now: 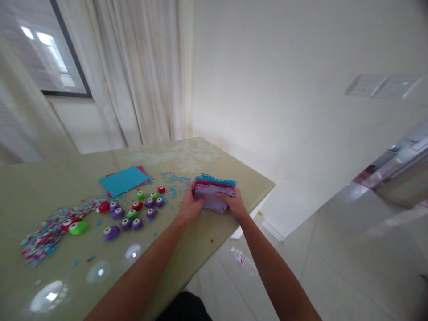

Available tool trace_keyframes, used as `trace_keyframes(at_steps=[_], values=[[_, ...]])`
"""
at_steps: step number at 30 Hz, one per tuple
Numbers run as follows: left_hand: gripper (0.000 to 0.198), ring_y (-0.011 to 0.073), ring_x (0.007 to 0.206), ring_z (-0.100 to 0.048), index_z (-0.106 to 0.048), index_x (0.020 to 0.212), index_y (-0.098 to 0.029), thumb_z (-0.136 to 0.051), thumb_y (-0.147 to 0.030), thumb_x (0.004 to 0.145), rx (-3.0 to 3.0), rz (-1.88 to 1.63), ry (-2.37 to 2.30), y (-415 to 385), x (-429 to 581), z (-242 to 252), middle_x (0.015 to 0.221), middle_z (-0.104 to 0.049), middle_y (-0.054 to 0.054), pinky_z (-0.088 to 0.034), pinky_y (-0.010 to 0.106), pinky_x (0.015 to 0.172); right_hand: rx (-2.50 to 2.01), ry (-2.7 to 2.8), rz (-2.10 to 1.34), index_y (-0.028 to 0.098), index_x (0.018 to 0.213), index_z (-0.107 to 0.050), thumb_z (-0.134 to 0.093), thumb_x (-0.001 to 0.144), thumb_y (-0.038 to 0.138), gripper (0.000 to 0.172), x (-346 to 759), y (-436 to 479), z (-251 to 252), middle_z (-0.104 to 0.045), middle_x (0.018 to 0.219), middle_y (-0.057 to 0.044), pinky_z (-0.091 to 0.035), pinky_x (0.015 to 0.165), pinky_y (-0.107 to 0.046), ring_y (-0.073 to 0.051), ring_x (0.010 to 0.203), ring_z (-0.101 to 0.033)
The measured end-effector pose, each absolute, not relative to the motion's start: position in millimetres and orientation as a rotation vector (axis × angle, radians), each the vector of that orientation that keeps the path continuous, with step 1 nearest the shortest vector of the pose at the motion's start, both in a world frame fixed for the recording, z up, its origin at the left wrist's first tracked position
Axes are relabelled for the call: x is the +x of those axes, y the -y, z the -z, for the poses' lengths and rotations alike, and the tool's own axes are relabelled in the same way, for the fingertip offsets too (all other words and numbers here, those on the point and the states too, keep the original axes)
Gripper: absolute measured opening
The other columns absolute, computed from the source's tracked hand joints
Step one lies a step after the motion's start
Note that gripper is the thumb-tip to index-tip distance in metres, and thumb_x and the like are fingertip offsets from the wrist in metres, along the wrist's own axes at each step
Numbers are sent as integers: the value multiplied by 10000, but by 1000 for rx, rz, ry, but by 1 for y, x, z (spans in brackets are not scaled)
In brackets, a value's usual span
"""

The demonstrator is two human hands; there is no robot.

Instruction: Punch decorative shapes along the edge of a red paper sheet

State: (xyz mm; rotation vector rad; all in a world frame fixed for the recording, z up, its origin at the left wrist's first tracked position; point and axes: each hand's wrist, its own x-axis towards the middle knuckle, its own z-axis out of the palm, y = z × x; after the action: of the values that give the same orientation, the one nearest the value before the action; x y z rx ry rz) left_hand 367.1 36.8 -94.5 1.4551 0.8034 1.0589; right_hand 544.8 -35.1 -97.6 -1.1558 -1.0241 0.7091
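Between my two hands is a stack of paper sheets (210, 199) with punched, lacy edges: lilac in front, red and blue behind. My left hand (191, 206) grips its left side, thumb across the lilac face. On the right side my right hand (236, 203) holds it the same way, thumb on the front. The stack is tilted up at the table's right part, and I cannot tell whether its lower edge touches the top. Left of my hands sit several small craft punches (132, 214) in purple, green and red, each with an eye-like button.
A long heap of paper confetti (50, 234) covers the table's left side, with loose bits scattered around. Blue and red sheets (123, 180) lie behind the punches. The table edge (254, 200) ends close to my right hand. A plastic bottle (244, 260) lies on the floor.
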Motion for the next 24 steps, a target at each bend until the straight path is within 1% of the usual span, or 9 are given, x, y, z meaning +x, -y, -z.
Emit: trace_keyframes(at_steps=[3,6,8,10,13,15,17,21,24], values=[[491,268,1085,-723,-673,1200,-244,-712,-106,731,1467,-1002,-759,-39,360,91,1150,-774,62,-584,410,958,-1169,1042,-702,239,992,-821,-933,647,423,407,545,37,95,-833,1033,-63,-621,928,-502,-349,994,-777],[344,289,1049,-738,-722,1056,-236,-734,-149,723,1482,-979,-746,-40,356,93,1055,-796,62,-592,426,937,-1178,1062,-712,242,1020,-819,-954,609,411,465,544,39,95,-834,1026,-63,-630,896,-494,-346,965,-780],[322,288,1057,-738,-717,1055,-233,-729,-168,740,1491,-992,-739,-40,356,96,1067,-797,66,-586,432,954,-1196,1091,-720,246,1023,-823,-960,599,394,470,543,39,95,-835,1017,-59,-635,869,-487,-343,949,-782],[322,278,1087,-726,-706,1085,-232,-713,-174,769,1509,-1021,-734,-40,357,98,1106,-790,69,-565,437,1001,-1227,1114,-704,247,979,-832,-946,622,379,398,542,38,95,-838,993,-52,-631,873,-489,-337,931,-782],[324,254,1134,-702,-687,1134,-237,-673,-163,818,1546,-1074,-729,-39,362,97,1166,-772,69,-517,420,1073,-1267,1100,-638,256,938,-839,-924,659,367,312,545,37,91,-840,982,-39,-613,920,-495,-326,930,-778],[329,242,1170,-685,-671,1164,-248,-654,-159,848,1569,-1102,-732,-38,368,95,1222,-754,72,-496,396,1095,-1288,1086,-601,260,954,-839,-924,661,370,324,550,37,87,-840,993,-36,-609,929,-491,-325,939,-776],[317,246,1194,-675,-660,1170,-256,-646,-158,868,1590,-1110,-746,-35,374,95,1241,-745,81,-487,391,1098,-1307,1080,-588,253,956,-838,-929,652,383,342,556,38,85,-840,985,-40,-616,907,-488,-324,922,-778],[238,285,1129,-701,-651,1101,-245,-621,-143,889,1617,-1082,-805,-28,384,100,1111,-762,101,-501,443,1062,-1345,1089,-612,226,920,-837,-946,610,383,365,566,43,87,-840,938,-57,-627,858,-511,-338,864,-781],[225,274,1136,-698,-632,1119,-255,-584,-156,924,1634,-1071,-813,-24,388,103,1131,-753,87,-498,437,1061,-1348,1091,-605,237,961,-835,-948,609,389,399,570,45,91,-839,979,-50,-618,903,-514,-340,922,-779]])
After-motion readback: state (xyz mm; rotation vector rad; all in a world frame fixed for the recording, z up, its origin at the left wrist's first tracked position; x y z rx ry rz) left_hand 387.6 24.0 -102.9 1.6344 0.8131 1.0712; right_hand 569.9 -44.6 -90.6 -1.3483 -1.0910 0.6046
